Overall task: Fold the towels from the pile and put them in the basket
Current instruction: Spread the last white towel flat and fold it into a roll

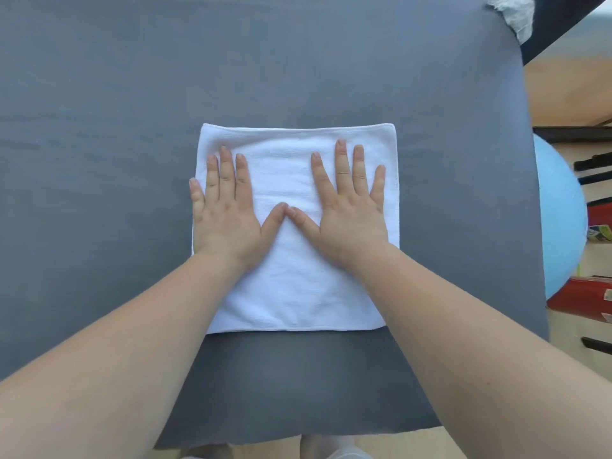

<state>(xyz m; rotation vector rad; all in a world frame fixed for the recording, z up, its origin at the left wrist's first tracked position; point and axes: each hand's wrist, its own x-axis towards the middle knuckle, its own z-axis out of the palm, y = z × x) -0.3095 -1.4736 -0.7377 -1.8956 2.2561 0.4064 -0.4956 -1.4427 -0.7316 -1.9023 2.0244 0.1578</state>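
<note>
No grip taken on either side: fingers are straight and nothing is held. Left hand [225, 223] lies palm down on the white towel [298, 293], fingers slightly spread and pressed flat. Right hand [351, 223] does the same, fingers fanned a bit wider. The thumb tips meet at the towel's middle (touching or nearly, hard to call), making a V. The left little finger sits at the towel's left edge, partly over onto the grey cloth [99, 127]; the right little finger is just inside the right edge. Bare forearms run up from the bottom corners across the towel's near half. The towel is flat, roughly square, with straight edges, and lies mid-surface, a bit toward the right side. The grey cloth covers the surface and is lightly creased. Crumpled white material [511, 11] sits at the far right corner, partly cut off. Past the right edge are a wooden floor [563, 91], a light blue ball [559, 220] and a red box [583, 296] near the ball.
</note>
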